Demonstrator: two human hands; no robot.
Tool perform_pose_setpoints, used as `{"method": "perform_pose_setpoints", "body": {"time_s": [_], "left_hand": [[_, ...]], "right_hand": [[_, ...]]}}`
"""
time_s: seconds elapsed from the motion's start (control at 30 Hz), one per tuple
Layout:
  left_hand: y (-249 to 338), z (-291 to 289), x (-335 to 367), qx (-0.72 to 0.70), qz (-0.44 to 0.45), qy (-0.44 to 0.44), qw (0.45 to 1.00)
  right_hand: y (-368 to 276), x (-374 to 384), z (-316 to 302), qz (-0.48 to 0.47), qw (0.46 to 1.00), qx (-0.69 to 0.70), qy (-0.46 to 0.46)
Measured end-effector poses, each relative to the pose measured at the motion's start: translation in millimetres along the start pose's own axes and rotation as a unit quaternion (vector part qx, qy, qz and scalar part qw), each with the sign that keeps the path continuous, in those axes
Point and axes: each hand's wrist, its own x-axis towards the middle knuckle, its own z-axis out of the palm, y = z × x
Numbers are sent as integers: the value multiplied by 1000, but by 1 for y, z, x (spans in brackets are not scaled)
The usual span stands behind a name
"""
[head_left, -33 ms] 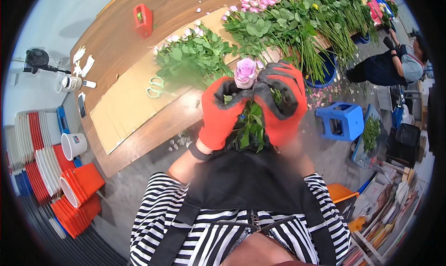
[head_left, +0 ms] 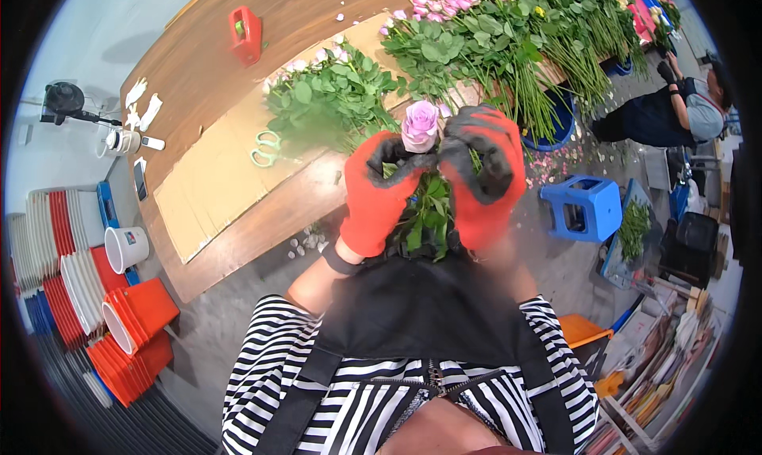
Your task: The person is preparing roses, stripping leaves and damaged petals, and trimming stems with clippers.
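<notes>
A pale pink-lilac rose (head_left: 420, 125) stands upright in front of my chest, its green leaves (head_left: 429, 217) hanging below the bloom. My left hand (head_left: 379, 191), in a red glove with dark palm and fingers, is closed around the stem just under the flower head. In a matching glove, my right hand (head_left: 486, 169) has its fingers curled in beside the bloom's base, thumb and fingertips close together. Whatever lies between those fingertips is hidden. Beyond my left hand, a leafy bunch of pale roses (head_left: 333, 86) lies on the cardboard (head_left: 214, 189).
Pale green-handled scissors (head_left: 265, 148) and a red tape dispenser (head_left: 245, 36) lie on the wooden table (head_left: 186, 66). Many pink roses (head_left: 452, 2) are heaped farther right. A blue stool (head_left: 583, 207) stands at right, stacked buckets (head_left: 143, 312) at left. A co-worker (head_left: 663, 113) stands far right.
My right hand has shifted slightly right, its fingertips drawing a little away from the bloom. The left hand and the rose stay nearly in place.
</notes>
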Motion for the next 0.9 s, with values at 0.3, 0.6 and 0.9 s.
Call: {"method": "perform_pose_setpoints", "body": {"time_s": [0.3, 0.6, 0.9], "left_hand": [[0, 0, -2, -14, 15, -55, 998], [-9, -1, -3, -230, -134, -68, 961], [6, -6, 3, -43, -14, 59, 997]], "right_hand": [[-8, 1, -7, 91, 994, -6, -58], [-3, -19, 4, 345, 862, 368, 45], [0, 1, -15, 301, 909, 283, 51]]}}
